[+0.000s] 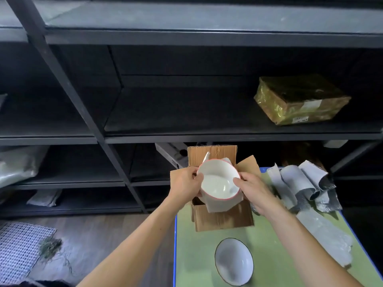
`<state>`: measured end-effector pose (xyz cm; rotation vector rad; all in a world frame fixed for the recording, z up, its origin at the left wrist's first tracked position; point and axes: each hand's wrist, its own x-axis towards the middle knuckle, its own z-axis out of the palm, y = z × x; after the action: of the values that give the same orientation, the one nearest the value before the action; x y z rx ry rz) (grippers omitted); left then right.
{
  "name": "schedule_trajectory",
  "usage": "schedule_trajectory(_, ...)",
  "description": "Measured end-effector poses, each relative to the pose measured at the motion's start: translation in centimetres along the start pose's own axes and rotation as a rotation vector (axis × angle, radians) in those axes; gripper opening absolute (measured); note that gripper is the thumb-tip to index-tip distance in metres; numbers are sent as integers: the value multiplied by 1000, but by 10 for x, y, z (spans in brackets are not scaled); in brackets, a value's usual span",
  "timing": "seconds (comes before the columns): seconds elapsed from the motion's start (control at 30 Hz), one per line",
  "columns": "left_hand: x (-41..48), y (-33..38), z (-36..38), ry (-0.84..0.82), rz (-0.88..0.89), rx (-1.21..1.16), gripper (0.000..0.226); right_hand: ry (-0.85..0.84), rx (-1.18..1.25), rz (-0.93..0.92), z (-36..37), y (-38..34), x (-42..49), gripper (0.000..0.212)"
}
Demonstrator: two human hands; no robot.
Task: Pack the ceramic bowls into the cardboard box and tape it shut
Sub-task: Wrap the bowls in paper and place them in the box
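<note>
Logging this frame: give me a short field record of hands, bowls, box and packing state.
left hand: grips red-rimmed bowl at its rim
right hand: grips the same bowl's opposite rim
red-rimmed bowl: held above the cardboard box, grey sheet under it
cardboard box: on the table, flaps open, untaped
dark-rimmed bowl: upright on the table, nearer the person, unpacked
wrapping sheets: piled right of the box
</note>
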<state>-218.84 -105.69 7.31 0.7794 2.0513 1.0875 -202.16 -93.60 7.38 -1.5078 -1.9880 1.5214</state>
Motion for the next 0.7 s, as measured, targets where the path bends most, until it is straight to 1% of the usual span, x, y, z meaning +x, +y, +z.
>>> schedule_trajectory(0.03,5,-3,1,5,2,33,21,20,-37,3,3,-1,1,12)
schedule_trajectory(0.13,18,-9,6,32,35,145,24,35,-81,22,10,-2,7,22)
schedule_trajectory(0.27,29,-9,8,30,24,292,28,31,-214,-12,15,-1,18,23)
schedule_trajectory(0.33,35,-9,8,8,40,443,28,40,-292,-32,18,-1,23,26)
schedule_trajectory(0.43,43,-10,10,-8,50,718,22,51,-392,-25,25,1,27,29)
schedule_trajectory(0.5,45,-8,12,-8,48,831,18,65,-449,-24,29,6,30,32)
schedule_trajectory(0.6,46,-2,15,-39,13,920,18,93,-534,-52,35,13,32,31)
schedule_trajectory(0.7,49,5,15,-107,-50,931,14,96,-564,-64,41,16,33,31)
